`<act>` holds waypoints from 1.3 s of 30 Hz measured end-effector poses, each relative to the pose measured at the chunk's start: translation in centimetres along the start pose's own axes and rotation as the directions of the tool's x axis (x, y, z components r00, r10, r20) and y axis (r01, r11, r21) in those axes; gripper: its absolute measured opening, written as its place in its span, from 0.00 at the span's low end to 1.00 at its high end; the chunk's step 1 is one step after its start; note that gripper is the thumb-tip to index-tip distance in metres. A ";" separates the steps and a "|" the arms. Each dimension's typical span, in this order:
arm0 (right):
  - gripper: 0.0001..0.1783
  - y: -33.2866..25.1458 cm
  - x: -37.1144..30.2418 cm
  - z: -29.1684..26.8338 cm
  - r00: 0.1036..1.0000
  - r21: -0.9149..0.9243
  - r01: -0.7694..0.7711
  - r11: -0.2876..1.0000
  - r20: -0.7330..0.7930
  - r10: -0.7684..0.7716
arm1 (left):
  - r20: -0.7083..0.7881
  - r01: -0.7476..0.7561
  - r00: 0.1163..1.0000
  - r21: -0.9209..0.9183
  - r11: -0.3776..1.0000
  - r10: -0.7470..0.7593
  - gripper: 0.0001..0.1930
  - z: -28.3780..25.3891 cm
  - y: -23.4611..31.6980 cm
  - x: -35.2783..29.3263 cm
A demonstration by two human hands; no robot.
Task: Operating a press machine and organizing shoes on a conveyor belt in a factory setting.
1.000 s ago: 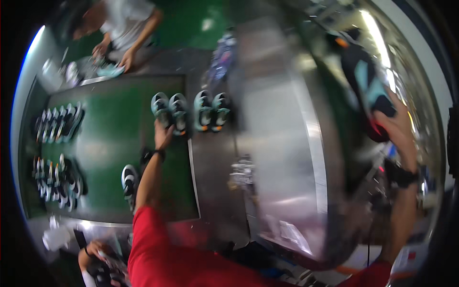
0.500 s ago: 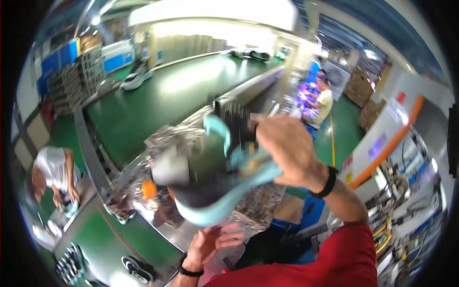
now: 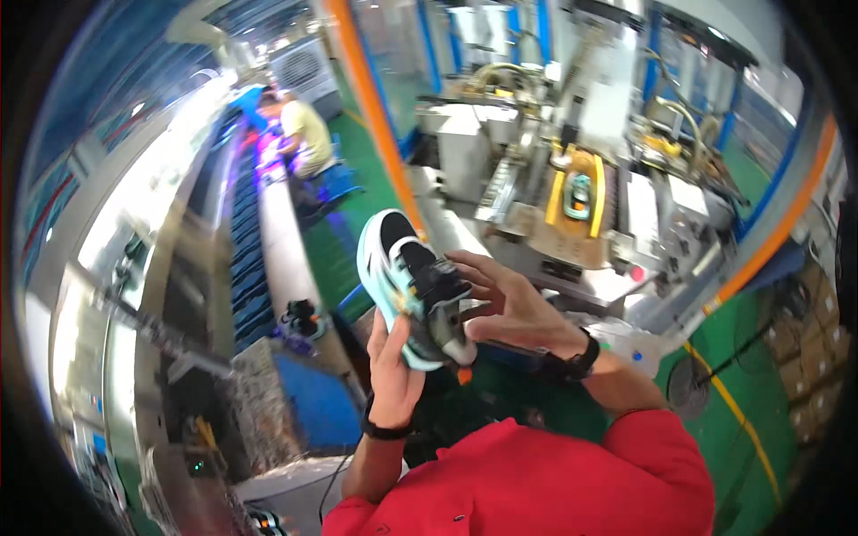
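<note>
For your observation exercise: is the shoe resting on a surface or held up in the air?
Held up: the shoe sits between the left hand and right hand.

Below you runs the green floor [image 3: 760,429], a yellow line [image 3: 733,406] slanting across it. Left of that line the grey machine [image 3: 572,214] stands on the floor; right of it, stacked cardboard boxes [image 3: 809,357]. Far left, the long conveyor [image 3: 268,214] stretches away.
</note>
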State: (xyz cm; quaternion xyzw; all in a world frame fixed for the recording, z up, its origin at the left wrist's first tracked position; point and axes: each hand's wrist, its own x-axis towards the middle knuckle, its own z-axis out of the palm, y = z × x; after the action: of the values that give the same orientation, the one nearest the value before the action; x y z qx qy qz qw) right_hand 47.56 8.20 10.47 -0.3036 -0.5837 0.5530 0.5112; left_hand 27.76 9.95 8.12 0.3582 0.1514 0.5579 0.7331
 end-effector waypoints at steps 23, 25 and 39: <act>0.35 -0.8 -24.9 -25.5 -0.196 -0.339 -0.190 0.921 -0.907 -0.374 | 0.035 -0.054 0.930 0.998 -0.042 -0.366 0.50 10.8 -48.7 39.2; 0.33 -0.5 -24.9 -26.2 -0.219 -0.373 -0.294 0.880 -0.870 -0.442 | -0.057 0.038 0.920 0.998 -0.054 -0.389 0.45 10.5 -50.4 40.7; 0.34 1.4 1.6 -51.0 0.368 -0.309 -0.912 0.269 -0.907 0.206 | -0.002 0.641 0.710 0.417 0.644 -0.705 0.24 3.8 -24.0 26.1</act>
State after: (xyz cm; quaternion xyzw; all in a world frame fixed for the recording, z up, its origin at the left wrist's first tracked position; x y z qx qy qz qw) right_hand 94.32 27.04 2.67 -0.8929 -0.3311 0.2074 0.2236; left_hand 55.79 29.87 -1.21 0.4570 0.3216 0.1721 0.8113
